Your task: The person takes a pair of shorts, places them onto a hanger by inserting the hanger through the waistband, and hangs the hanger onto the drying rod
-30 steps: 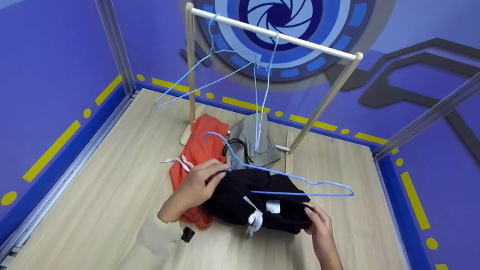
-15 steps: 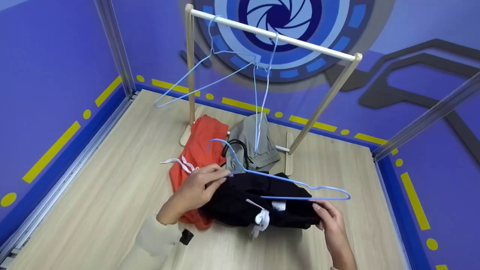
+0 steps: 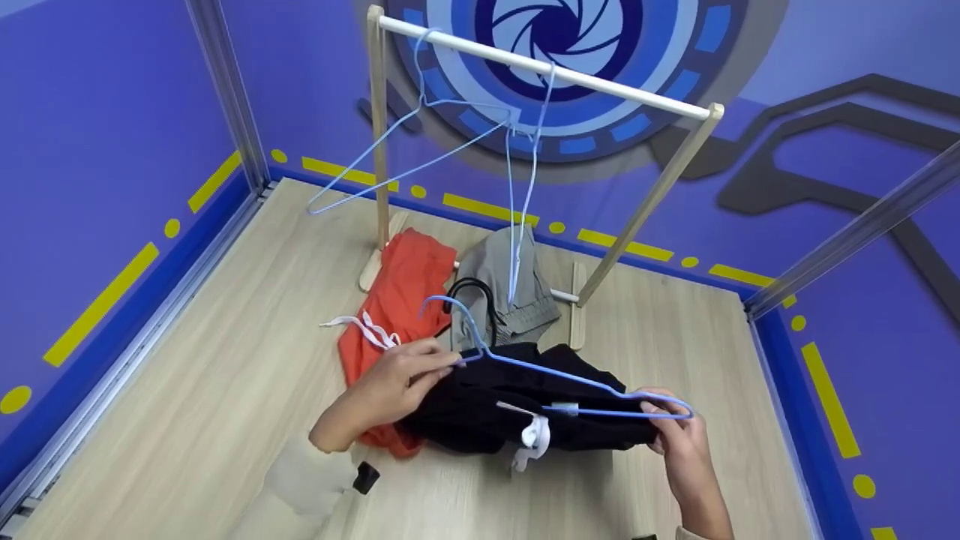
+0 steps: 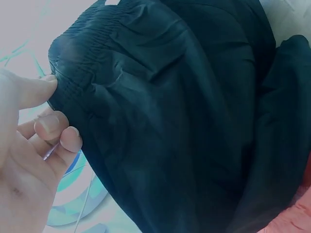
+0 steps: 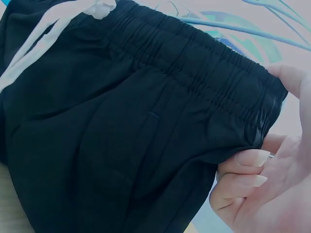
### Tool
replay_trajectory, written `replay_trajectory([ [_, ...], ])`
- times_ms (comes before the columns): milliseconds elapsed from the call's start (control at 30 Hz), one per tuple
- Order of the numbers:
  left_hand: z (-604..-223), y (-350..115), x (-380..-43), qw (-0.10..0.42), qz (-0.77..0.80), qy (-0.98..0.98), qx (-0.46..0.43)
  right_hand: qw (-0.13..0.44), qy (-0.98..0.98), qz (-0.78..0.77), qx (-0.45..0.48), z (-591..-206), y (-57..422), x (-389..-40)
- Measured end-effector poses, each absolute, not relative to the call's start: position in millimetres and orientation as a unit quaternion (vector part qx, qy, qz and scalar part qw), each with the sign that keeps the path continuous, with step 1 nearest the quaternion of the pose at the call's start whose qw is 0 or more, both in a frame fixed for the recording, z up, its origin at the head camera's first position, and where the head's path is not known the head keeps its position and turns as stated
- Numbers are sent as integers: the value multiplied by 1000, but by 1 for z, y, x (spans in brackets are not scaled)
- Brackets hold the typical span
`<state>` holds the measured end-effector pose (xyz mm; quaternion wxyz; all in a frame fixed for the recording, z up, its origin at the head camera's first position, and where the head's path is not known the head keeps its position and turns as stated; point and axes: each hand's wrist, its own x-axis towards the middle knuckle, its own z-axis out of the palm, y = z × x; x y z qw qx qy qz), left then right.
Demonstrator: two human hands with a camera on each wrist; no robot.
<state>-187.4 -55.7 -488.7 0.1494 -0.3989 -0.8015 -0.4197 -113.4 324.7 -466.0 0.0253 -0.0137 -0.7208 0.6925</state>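
Note:
Black drawstring pants [image 3: 465, 405] with a gathered waistband and a white drawstring [image 3: 534, 435] are held up between both hands. My left hand [image 3: 386, 382] pinches the waistband's left end, and a blue wire hanger [image 3: 555, 370] runs into its fingertips. On the opposite side, my right hand [image 3: 682, 439] pinches the waistband's right end, thumb on top and fingers curled below. The hanger slants over the waistband, its right end lying across the right hand's fingertips. Its left end is hidden by the left hand and cloth. The right wrist view shows the waistband [image 5: 194, 63] stretched towards the thumb.
A wooden rack with a white rod [image 3: 540, 66] stands behind, carrying two blue hangers [image 3: 367, 150]. Orange pants [image 3: 409, 285] with a white cord and a grey garment [image 3: 499, 277] with a black cord lie on the wooden tabletop [image 3: 187, 360]. Blue panels surround it.
My right hand has moved right, drawing the waistband wider. The free hanger has come down towards me, its right end now over the right hand. The left hand has stayed nearly in place.

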Motion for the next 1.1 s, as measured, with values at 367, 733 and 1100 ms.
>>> replay_trajectory([
  [367, -490, -59, -188, 184, -385, -795, -431, 17, -697, 716, 32, -459, 331, -112],
  [733, -490, -66, -188, 170, -370, -804, -434, 64, -671, 738, 13, -453, 335, -112],
  [1100, -492, -71, -186, 150, -345, -815, -442, 72, -685, 722, -60, -453, 330, -114],
])
